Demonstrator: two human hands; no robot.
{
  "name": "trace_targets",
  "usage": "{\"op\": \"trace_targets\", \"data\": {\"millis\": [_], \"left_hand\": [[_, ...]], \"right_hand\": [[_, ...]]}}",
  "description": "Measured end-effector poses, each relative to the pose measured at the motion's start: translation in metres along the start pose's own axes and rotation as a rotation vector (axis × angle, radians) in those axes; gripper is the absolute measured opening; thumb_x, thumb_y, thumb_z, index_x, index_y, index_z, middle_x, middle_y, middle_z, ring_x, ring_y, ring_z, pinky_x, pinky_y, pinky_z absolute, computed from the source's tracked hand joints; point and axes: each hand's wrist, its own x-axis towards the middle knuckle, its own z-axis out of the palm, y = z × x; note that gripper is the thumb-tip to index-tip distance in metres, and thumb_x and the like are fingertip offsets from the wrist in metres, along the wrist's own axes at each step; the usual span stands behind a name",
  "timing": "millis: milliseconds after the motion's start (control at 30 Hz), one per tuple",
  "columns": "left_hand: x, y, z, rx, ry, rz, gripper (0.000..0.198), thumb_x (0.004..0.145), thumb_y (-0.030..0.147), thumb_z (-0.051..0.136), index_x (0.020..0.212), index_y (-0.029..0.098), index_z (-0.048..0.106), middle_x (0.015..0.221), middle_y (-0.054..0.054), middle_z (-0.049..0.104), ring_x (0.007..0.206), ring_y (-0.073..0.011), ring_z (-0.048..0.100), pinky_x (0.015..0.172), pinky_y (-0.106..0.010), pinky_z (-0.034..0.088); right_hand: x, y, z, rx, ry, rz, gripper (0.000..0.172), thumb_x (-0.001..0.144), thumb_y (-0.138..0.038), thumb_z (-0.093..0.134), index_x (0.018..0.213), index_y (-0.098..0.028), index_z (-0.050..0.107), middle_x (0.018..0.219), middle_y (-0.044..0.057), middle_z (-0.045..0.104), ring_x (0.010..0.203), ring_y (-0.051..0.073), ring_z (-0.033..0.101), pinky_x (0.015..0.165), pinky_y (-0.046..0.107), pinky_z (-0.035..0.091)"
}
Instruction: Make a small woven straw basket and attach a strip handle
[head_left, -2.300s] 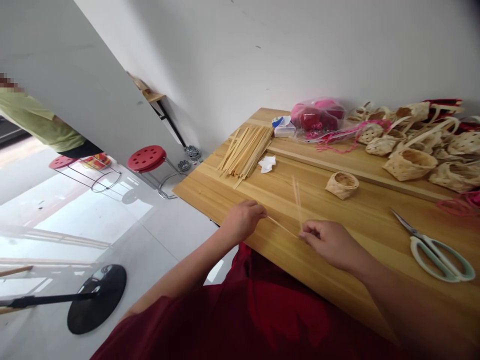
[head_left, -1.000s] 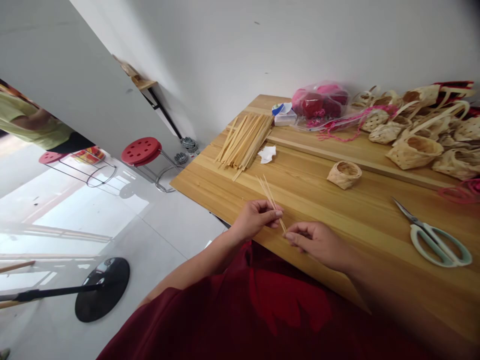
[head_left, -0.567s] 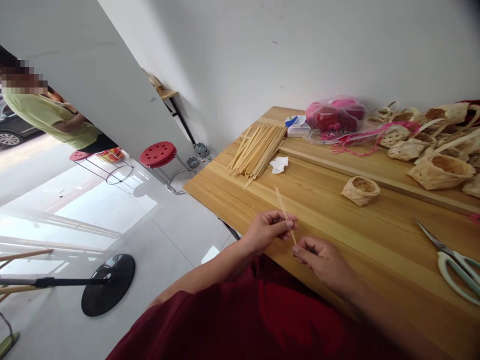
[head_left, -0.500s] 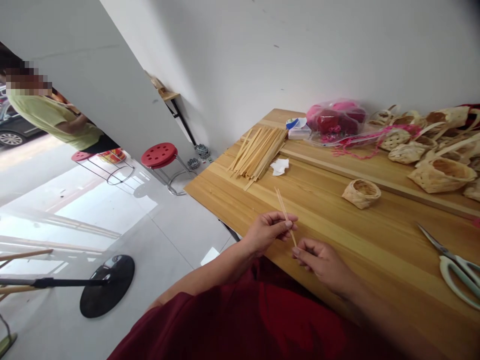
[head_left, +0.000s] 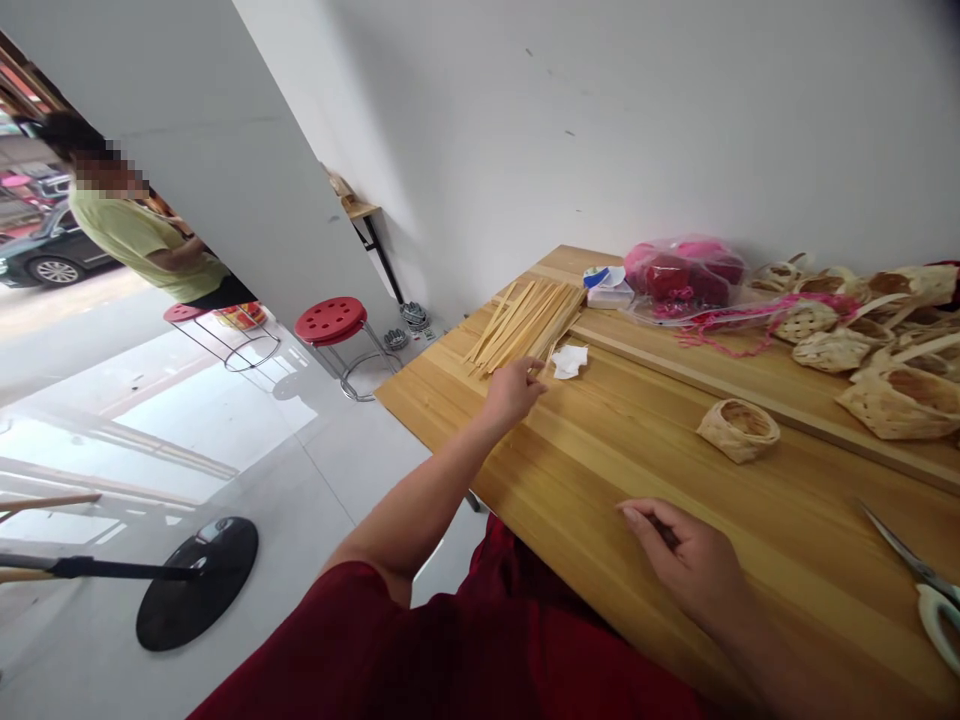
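Straw-yellow strips lay bunched, likely for easy reach, by the left hand, grip unclear; the right hand was pressed together.

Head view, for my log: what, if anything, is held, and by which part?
Cannot be told: nothing shows in the right hand; the left hand overlaps the strips.

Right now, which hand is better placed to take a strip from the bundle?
Probably the left hand: it is at the near end of the strip bundle, beside the white paper scrap. The right hand is farther from the bundle, nearer the scissors.
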Motion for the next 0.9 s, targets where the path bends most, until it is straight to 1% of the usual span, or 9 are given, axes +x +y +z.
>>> {"op": "trace_targets", "data": {"millis": [100,167,267,400,533,633,700,800,900], "left_hand": [[0.041,0.012,0.007,0.217,0.018,-0.002,0.03,0.093,0.019,0.076,0.123,0.017,0.073,0.108,-0.009,0.078,0.11,-0.0246,0.073,0.101,-0.041,0.056],[0.06,0.019,0.017,0.332,-0.008,0.006,0.032,0.1,0.033,0.071,0.127,0.017,0.069,0.127,-0.011,0.072,0.116,-0.0251,0.07,0.101,-0.046,0.059],[0.077,0.024,0.031,0.464,-0.053,0.023,0.04,0.102,0.041,0.068,0.135,0.018,0.064,0.137,-0.012,0.066,0.118,-0.0257,0.069,0.099,-0.048,0.061],[0.082,0.021,0.035,0.596,-0.085,0.044,0.041,0.101,0.04,0.069,0.135,0.018,0.064,0.137,-0.012,0.066,0.118,-0.0258,0.069,0.099,-0.048,0.061],[0.076,0.018,0.035,0.689,-0.112,0.08,0.042,0.101,0.04,0.069,0.135,0.016,0.064,0.136,-0.013,0.066,0.118,-0.0262,0.069,0.099,-0.048,0.061],[0.07,0.022,0.042,0.722,-0.125,0.111,0.042,0.101,0.04,0.069,0.135,0.016,0.064,0.136,-0.013,0.066,0.117,-0.026,0.069,0.099,-0.048,0.061],[0.068,0.027,0.047,0.731,-0.106,0.117,0.041,0.101,0.04,0.069,0.135,0.017,0.064,0.136,-0.012,0.066,0.117,-0.0259,0.069,0.099,-0.048,0.061],[0.072,0.034,0.051,0.735,-0.068,0.111,0.041,0.101,0.04,0.069,0.136,0.018,0.063,0.137,-0.012,0.066,0.118,-0.026,0.069,0.098,-0.048,0.061],[0.082,0.036,0.052,0.744,-0.097,0.112,0.041,0.101,0.04,0.069,0.135,0.017,0.064,0.136,-0.012,0.066,0.117,-0.0257,0.069,0.099,-0.047,0.061]], "right_hand": [[0.003,0.007,-0.001,-0.008,0.047,-0.048,0.035,0.097,-0.059,0.061,0.097,-0.028,0.079,0.105,0.008,0.082,0.098,0.03,0.075,0.094,0.042,0.058],[0.004,0.011,0.0,0.005,0.057,-0.071,0.033,0.097,-0.058,0.062,0.096,-0.029,0.079,0.103,0.008,0.082,0.098,0.03,0.076,0.093,0.041,0.059],[0.004,0.014,0.001,0.021,0.064,-0.097,0.033,0.096,-0.058,0.063,0.095,-0.03,0.08,0.101,0.007,0.082,0.096,0.029,0.077,0.091,0.039,0.061],[0.003,0.015,0.0,0.039,0.061,-0.088,0.035,0.096,-0.061,0.063,0.094,-0.031,0.081,0.099,0.007,0.082,0.092,0.029,0.077,0.088,0.038,0.062],[0.004,0.016,0.0,0.061,0.062,-0.077,0.036,0.096,-0.061,0.063,0.093,-0.031,0.082,0.101,0.007,0.082,0.096,0.029,0.077,0.088,0.036,0.062],[0.004,0.017,0.0,0.071,0.059,-0.074,0.035,0.095,-0.062,0.064,0.092,-0.032,0.082,0.1,0.006,0.082,0.095,0.028,0.077,0.086,0.035,0.062],[0.005,0.018,0.0,0.069,0.06,-0.064,0.036,0.094,-0.064,0.064,0.091,-0.033,0.083,0.1,0.006,0.082,0.095,0.029,0.077,0.086,0.036,0.062],[0.004,0.02,0.001,0.062,0.068,-0.056,0.037,0.093,-0.066,0.064,0.091,-0.033,0.083,0.099,0.006,0.082,0.095,0.03,0.078,0.086,0.037,0.063],[0.004,0.022,0.001,0.052,0.08,-0.058,0.037,0.094,-0.065,0.064,0.092,-0.033,0.083,0.099,0.006,0.083,0.095,0.029,0.078,0.086,0.035,0.063]]}}
